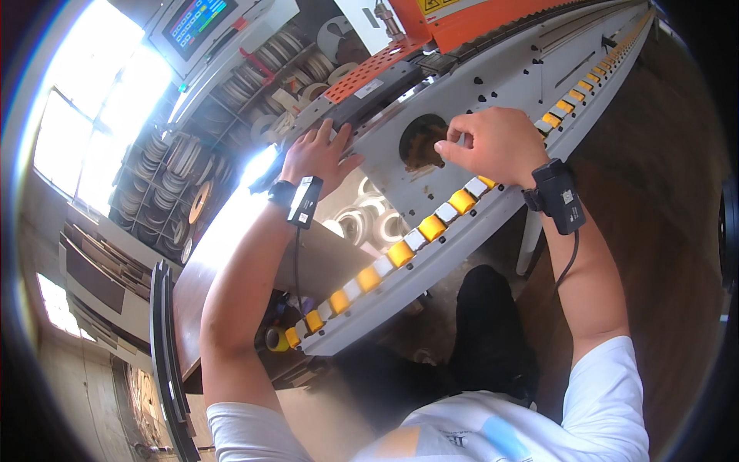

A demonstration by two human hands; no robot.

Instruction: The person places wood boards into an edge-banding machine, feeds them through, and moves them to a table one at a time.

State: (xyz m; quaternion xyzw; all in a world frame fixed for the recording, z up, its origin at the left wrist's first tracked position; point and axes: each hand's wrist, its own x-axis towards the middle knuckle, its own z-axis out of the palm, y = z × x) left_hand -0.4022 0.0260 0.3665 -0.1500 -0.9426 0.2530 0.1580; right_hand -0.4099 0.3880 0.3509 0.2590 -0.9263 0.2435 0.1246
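A grey machine bed [508, 85] with an orange upper housing [477, 23] runs from lower left to upper right. My left hand [317, 154] lies flat, fingers spread, on the bed's left end. My right hand [496, 142] is curled beside a round dark opening [422, 140] in the bed, its fingertips pinched close together at the opening's right rim; whether it holds anything small I cannot tell. Both wrists carry black strapped devices [558, 196] with cables. A row of yellow and white rollers [416, 240] lines the bed's near edge.
Racks of coiled edge-band rolls [173, 165] stand at the left under bright windows. A control panel with a screen [196, 23] sits at the top left. More rolls [369, 219] lie below the bed. A dark board edge [165, 346] stands at the lower left.
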